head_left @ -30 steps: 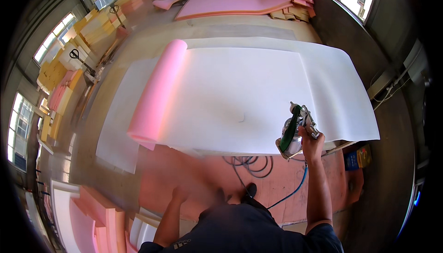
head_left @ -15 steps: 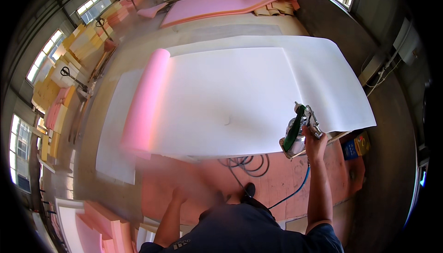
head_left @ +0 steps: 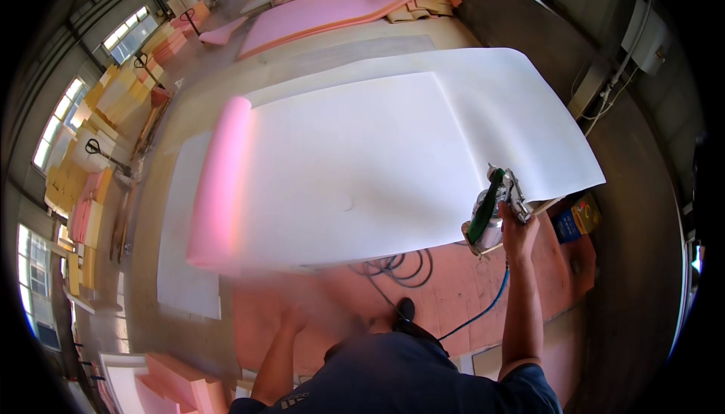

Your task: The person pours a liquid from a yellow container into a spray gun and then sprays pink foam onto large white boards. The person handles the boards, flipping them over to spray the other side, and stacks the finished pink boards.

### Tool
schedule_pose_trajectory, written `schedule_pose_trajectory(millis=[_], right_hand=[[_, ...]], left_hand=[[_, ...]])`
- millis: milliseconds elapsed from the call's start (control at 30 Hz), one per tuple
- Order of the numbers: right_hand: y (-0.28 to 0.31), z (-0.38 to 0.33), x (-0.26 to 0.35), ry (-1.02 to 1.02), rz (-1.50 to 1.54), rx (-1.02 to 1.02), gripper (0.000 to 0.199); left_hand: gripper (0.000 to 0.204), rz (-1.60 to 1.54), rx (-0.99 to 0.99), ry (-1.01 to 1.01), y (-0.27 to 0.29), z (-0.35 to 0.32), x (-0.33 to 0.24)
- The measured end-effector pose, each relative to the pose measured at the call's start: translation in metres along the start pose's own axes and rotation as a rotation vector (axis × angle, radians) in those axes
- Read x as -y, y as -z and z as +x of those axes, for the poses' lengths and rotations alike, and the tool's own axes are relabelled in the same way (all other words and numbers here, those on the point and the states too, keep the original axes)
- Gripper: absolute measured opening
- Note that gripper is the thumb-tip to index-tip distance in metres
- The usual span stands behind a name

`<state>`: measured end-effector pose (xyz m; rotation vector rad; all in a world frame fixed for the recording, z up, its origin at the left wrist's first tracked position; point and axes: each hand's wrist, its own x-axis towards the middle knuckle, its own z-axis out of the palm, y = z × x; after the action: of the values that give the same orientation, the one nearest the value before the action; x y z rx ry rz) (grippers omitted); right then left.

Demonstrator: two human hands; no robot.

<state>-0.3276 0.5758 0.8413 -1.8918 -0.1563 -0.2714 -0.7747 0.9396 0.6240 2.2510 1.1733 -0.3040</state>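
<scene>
My right hand (head_left: 519,231) grips a metal spray gun (head_left: 516,195) with a silver cup and a dark green strip along its side. The gun hovers over the near right part of a wide white sheet (head_left: 355,149) laid on a table. At the sheet's left end stands a pink foam roll (head_left: 220,180), apart from both hands. My left hand (head_left: 293,317) hangs low beside my body, away from the sheet; a hazy smear covers its fingers. A blue hose (head_left: 483,312) runs down from below the gun.
A coiled dark hose (head_left: 393,264) lies on the reddish floor (head_left: 332,293) before the table. Near the table's right corner sits a blue and yellow box (head_left: 575,221). Pink foam sheets (head_left: 325,10) are stacked at the back; pallet jacks (head_left: 109,156) and foam blocks line the left.
The view has swung slightly, so the table and roll appear farther left. My right hand with the spray gun has shifted a little rightward over the sheet. My left hand stays low.
</scene>
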Motion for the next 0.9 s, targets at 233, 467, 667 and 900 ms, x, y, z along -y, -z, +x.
schedule_pose_trajectory(millis=[233, 467, 667, 900], right_hand=[[-0.001, -0.006, -0.005, 0.004, 0.012, -0.095, 0.024], [0.004, -0.018, 0.003, -0.024, -0.038, -0.117, 0.025], [0.018, -0.025, -0.007, -0.068, -0.093, -0.125, 0.025], [0.035, -0.045, -0.009, -0.134, -0.118, -0.122, 0.025]], left_hand=[[0.063, 0.027, 0.034, -0.003, 0.017, 0.018, 0.006], [0.065, 0.025, 0.067, -0.004, 0.028, 0.024, 0.015], [0.066, 0.006, 0.087, -0.073, 0.026, 0.037, 0.004], [0.066, -0.034, -0.015, -0.123, 0.006, 0.062, 0.017]])
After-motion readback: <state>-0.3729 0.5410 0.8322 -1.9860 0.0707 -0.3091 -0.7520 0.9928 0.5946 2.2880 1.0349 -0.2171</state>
